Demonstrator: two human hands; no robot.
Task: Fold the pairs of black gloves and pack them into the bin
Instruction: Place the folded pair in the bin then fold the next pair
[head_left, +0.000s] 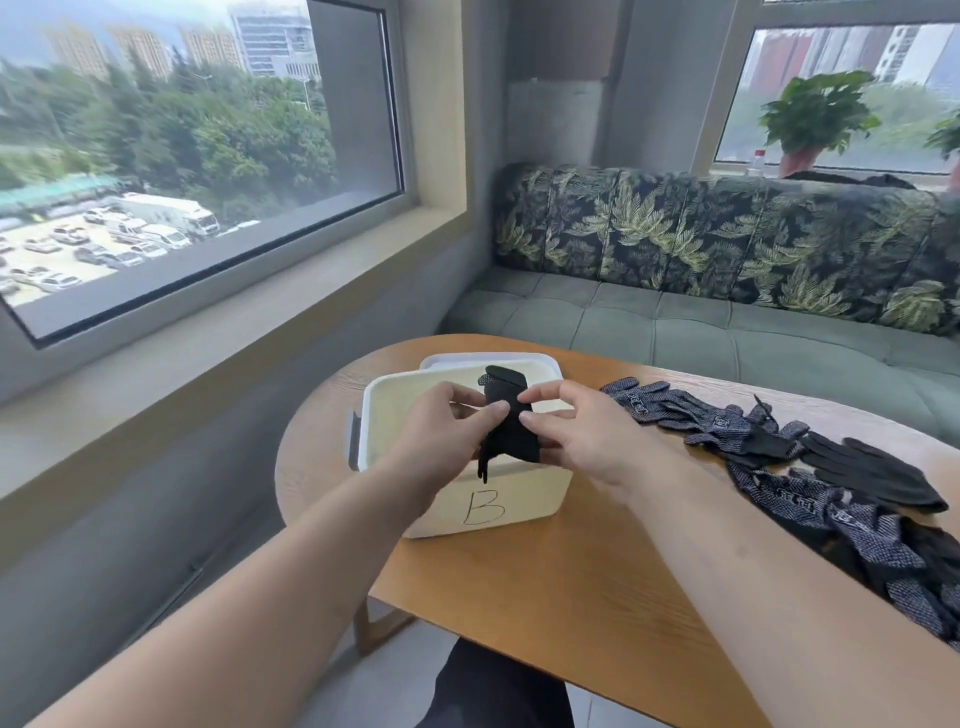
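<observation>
A folded pair of black gloves (506, 421) hangs just above a white bin (514, 499) marked with a "B". My left hand (441, 431) pinches the pair from the left and my right hand (576, 431) pinches it from the right. A loose finger tip dangles over the bin's front rim. The bin's inside looks cream and bare where it shows. More black and dotted gloves (810, 467) lie in a row on the wooden table (571, 597) to the right.
A white lid (540, 361) leans behind the bin at the table's far end. A green sofa (727, 332) with leaf-print cushions stands beyond the table. A window wall runs along the left. My dark-trousered knee (498, 686) sits under the near edge.
</observation>
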